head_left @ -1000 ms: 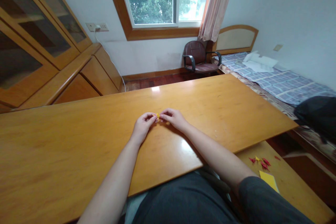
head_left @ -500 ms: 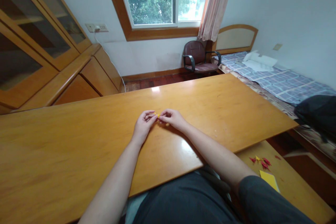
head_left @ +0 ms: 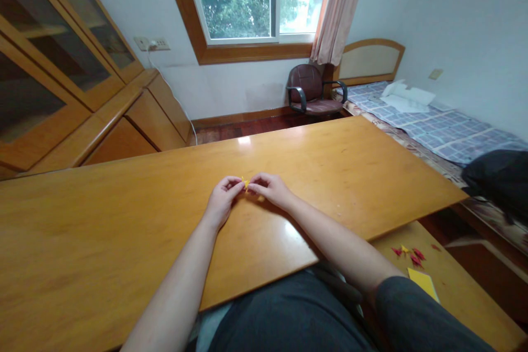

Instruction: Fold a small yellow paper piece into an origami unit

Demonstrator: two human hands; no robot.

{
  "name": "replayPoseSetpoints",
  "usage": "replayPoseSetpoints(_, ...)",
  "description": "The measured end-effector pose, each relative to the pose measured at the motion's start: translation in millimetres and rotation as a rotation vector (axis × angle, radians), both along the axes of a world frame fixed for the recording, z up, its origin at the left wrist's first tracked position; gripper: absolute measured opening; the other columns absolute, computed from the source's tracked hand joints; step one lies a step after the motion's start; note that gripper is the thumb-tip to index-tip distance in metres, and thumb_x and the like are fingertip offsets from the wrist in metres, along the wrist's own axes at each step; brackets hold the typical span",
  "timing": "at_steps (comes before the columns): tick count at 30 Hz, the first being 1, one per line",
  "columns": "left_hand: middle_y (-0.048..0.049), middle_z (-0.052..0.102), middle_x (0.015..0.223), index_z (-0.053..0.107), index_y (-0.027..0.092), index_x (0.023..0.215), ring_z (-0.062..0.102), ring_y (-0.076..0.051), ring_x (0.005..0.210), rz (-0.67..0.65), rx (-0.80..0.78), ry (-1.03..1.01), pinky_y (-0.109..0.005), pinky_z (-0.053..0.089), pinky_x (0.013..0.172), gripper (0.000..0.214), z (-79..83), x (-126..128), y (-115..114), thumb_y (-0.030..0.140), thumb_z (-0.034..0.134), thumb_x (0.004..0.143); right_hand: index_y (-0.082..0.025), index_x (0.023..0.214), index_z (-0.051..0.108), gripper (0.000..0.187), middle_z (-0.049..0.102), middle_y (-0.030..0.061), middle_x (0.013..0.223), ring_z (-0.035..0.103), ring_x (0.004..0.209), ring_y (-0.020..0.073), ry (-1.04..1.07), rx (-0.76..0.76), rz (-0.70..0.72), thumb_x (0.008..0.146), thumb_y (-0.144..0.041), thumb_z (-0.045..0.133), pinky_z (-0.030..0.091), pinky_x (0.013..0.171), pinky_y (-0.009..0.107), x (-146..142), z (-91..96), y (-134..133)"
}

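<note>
My left hand [head_left: 221, 201] and my right hand [head_left: 270, 189] meet fingertip to fingertip over the middle of a wide wooden table [head_left: 124, 214]. Both pinch one tiny yellow folded paper piece [head_left: 246, 182] between thumbs and forefingers, just above the tabletop. Most of the paper is hidden by the fingers. Both forearms rest along the table toward me.
A lower wooden surface [head_left: 454, 291] at my right carries a yellow paper sheet [head_left: 421, 281] and several small red and yellow folded pieces [head_left: 409, 254]. Wooden cabinets [head_left: 61, 82] stand left. A brown chair [head_left: 310, 93], a bed [head_left: 433, 126] and a black bag [head_left: 499, 176] lie beyond.
My hands stay together at the same spot. The fingers have shifted slightly on the yellow paper, and the left fingers have curled in closer to it.
</note>
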State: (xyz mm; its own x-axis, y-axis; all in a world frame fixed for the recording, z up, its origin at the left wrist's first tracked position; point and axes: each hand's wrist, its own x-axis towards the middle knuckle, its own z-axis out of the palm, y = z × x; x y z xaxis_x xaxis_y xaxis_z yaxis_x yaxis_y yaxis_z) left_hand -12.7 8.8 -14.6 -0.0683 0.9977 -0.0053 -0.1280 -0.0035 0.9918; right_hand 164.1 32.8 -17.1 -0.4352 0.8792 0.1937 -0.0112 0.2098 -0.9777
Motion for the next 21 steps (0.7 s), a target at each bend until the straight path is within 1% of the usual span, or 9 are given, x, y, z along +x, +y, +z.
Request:
replayPoseSetpoints(4,0.0016,0.064,0.072,0.062,0.017,0.083,0.062,-0.012,0.065,-0.023,-0.052,-0.071,-0.025,0.049,0.066,0.036,5.3,-0.4,-2.8,0.038,0.083,0.061,-0.016,0.091,0.065,0.026,0.068,0.0013,0.079,0.062,0.073,0.0128,-0.013,0.062,-0.054,0.090,-0.041,0.057,0.049,0.072,0.025,0.8,0.1,-0.6)
replayPoseSetpoints(6,0.0017,0.064,0.071,0.062,0.017,0.083,0.061,-0.012,0.063,-0.041,-0.086,-0.111,-0.024,0.048,0.063,0.036,6.8,-1.2,-3.6,0.036,0.084,0.061,-0.017,0.095,0.065,0.024,0.068,0.0022,0.084,0.062,0.076,0.0133,-0.023,0.092,-0.087,0.089,-0.039,0.059,0.049,0.073,0.026,1.1,-1.4,0.6)
replayPoseSetpoints(8,0.0010,0.065,0.071,0.062,0.017,0.082,0.061,-0.011,0.063,-0.074,-0.115,-0.135,-0.023,0.048,0.062,0.035,7.8,-2.0,-4.3,0.035,0.084,0.061,-0.018,0.100,0.066,0.022,0.069,0.0035,0.091,0.062,0.080,0.0139,-0.064,0.160,-0.114,0.087,-0.036,0.063,0.049,0.075,0.026,1.6,-2.0,2.1)
replayPoseSetpoints(10,0.0003,0.066,0.072,0.063,0.016,0.082,0.062,-0.011,0.063,-0.111,-0.130,-0.145,-0.023,0.048,0.062,0.034,8.4,-2.4,-4.8,0.034,0.083,0.062,-0.019,0.098,0.069,0.018,0.068,0.0039,0.092,0.061,0.081,0.0143,-0.111,0.245,-0.110,0.086,-0.032,0.064,0.048,0.075,0.026,2.5,-1.1,3.5)
replayPoseSetpoints(13,0.0008,0.065,0.072,0.063,0.017,0.083,0.061,-0.011,0.063,-0.141,-0.127,-0.144,-0.022,0.048,0.062,0.032,9.0,-2.4,-5.4,0.032,0.083,0.063,-0.019,0.090,0.071,0.011,0.066,0.0034,0.087,0.059,0.082,0.0151,-0.144,0.334,-0.077,0.087,-0.027,0.064,0.046,0.076,0.027,3.7,1.7,4.7)
replayPoseSetpoints(15,0.0012,0.065,0.073,0.062,0.017,0.084,0.061,-0.010,0.064,-0.148,-0.130,-0.149,-0.022,0.049,0.063,0.031,8.9,-2.4,-5.6,0.031,0.082,0.064,-0.019,0.088,0.071,0.009,0.065,0.0032,0.085,0.059,0.082,0.0155,-0.150,0.356,-0.074,0.087,-0.024,0.064,0.046,0.077,0.028,4.2,2.7,5.2)
replayPoseSetpoints(21,0.0020,0.064,0.077,0.060,0.019,0.096,0.062,-0.010,0.065,-0.161,-0.135,-0.179,-0.022,0.050,0.063,0.037,6.0,-2.8,-6.0,0.030,0.081,0.067,-0.020,0.087,0.071,0.008,0.064,0.0030,0.086,0.058,0.083,0.0153,-0.149,0.354,-0.073,0.087,-0.024,0.065,0.045,0.077,0.027,4.4,2.7,5.2)
